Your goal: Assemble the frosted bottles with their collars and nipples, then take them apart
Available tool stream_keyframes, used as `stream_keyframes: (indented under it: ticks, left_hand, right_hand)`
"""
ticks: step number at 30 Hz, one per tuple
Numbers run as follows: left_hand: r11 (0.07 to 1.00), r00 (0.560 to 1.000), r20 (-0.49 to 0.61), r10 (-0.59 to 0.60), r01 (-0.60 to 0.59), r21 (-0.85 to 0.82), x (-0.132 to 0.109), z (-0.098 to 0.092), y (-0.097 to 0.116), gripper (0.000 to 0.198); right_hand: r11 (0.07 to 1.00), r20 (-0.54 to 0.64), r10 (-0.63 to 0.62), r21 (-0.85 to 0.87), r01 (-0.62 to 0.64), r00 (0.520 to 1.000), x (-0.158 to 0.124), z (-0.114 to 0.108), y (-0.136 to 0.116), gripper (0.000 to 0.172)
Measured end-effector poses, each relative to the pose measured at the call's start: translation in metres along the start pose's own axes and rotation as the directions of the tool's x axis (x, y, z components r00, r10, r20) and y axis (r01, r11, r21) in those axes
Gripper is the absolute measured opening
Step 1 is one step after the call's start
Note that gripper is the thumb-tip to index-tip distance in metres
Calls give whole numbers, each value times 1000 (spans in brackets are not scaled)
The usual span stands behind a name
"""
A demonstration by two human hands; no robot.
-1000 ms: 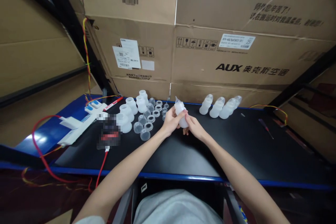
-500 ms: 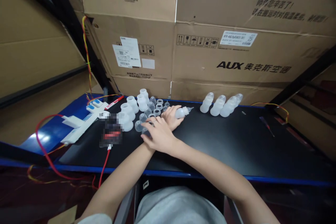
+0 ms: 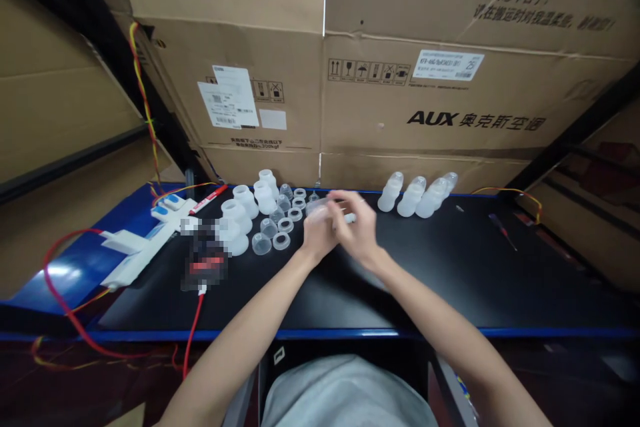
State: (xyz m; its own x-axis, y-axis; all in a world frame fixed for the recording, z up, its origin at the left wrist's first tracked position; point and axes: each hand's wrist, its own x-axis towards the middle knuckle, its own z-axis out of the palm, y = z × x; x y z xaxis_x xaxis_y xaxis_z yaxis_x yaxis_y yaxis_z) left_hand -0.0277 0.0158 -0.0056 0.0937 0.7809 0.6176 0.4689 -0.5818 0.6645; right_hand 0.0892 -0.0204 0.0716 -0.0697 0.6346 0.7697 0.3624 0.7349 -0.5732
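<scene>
A translucent baby bottle [image 3: 315, 209] lies tilted in my left hand [image 3: 319, 237], whose fingers are wrapped round it. My right hand [image 3: 359, 227] is closed at the bottle's teat end, around a clear cap that its fingers mostly hide. Just left of my hands stand clear domed caps [image 3: 261, 243] and clear collar rings [image 3: 281, 241] in rows, with a teat [image 3: 313, 196] behind. Farther left are several open white bottles [image 3: 245, 200]. To the right, several capped bottles [image 3: 413, 197] stand in a group.
A white power strip [image 3: 145, 247], a red marker [image 3: 209, 199] and a blurred-out dark object [image 3: 205, 263] with a red cable [image 3: 194, 327] are at left. A screwdriver [image 3: 501, 230] lies at right on the black mat [image 3: 450, 273]. Cardboard [image 3: 425, 127] walls the back.
My right hand has left the row of caps, where it crossed over my left arm, and moved right to the bottle's end. The bottle stays in my left hand. The view has shifted slightly.
</scene>
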Motion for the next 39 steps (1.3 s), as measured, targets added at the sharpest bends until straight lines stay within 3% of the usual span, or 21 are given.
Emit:
stream_keyframes:
  ticks: [4, 6, 9, 12, 14, 18, 22, 25, 28, 31, 35, 39]
  left_hand:
    - [961, 991, -111, 81, -48, 271, 3, -3, 3, 45]
    - [933, 978, -148, 146, -86, 348, 5, -4, 5, 43]
    - [911, 963, -156, 222, -147, 385, 6, -6, 8, 43]
    - [898, 954, -137, 266, -193, 396, 6, -9, 11, 40]
    - [898, 955, -107, 276, -217, 384, 6, -11, 13, 39]
    - [923, 970, -41, 242, -217, 317, 5, -13, 17, 43]
    - [977, 989, -23, 144, -139, 160, 5, -12, 15, 47]
    - [999, 996, 90, 13, -10, -33, 8, -13, 13, 49]
    - [963, 968, 226, -111, 161, -216, 13, -18, 15, 54]
    - [922, 948, 274, -164, 246, -299, 14, -18, 23, 59]
    - [961, 984, 94, -148, 166, -220, 5, -5, 34, 56]
    - [997, 986, -161, 44, -34, 68, -2, 6, 31, 50]
  right_hand:
    - [996, -249, -9, -84, -12, 968, 22, -58, 44, 24]
    - [996, -275, 31, -76, -54, 961, 21, -76, 63, 27]
    - [994, -149, 108, 5, -109, 983, 9, -85, 78, 31]
    - [994, 38, 95, 43, -97, 995, -3, -82, 77, 25]
    - [994, 103, 74, 78, -82, 992, -6, -80, 73, 24]
    - [984, 141, 59, 160, -82, 988, -4, -85, 69, 23]
    - [979, 174, 56, 184, -89, 983, -4, -87, 68, 22]
    - [972, 223, 53, 214, -102, 973, -7, -84, 62, 22]
    - [953, 239, 68, 270, -134, 969, -10, -79, 52, 24]
    - [938, 215, 82, 312, -148, 973, -10, -78, 46, 27]
    - [947, 169, 65, 301, -114, 984, -8, -78, 50, 29]
    - [942, 135, 105, 305, -142, 985, -9, -75, 58, 36]
